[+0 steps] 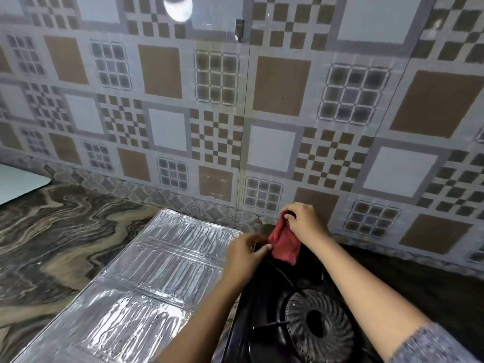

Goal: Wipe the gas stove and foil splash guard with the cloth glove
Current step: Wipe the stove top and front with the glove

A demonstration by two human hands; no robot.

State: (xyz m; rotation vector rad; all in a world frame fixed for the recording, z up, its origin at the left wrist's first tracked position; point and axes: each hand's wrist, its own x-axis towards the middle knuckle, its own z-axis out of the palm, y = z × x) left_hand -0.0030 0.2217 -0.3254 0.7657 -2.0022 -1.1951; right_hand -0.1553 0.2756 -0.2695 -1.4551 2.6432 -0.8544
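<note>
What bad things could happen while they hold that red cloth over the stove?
The red cloth glove hangs from pinches of the left hand and right hand, so it might slip down onto the gas stove. No flame shows at the burner, but it could be warm. The foil splash guard looks thin and creased; hard rubbing may dent or tear it.

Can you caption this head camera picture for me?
The left hand and right hand hold a red cloth glove over the gas stove, beside the foil splash guard.
</note>
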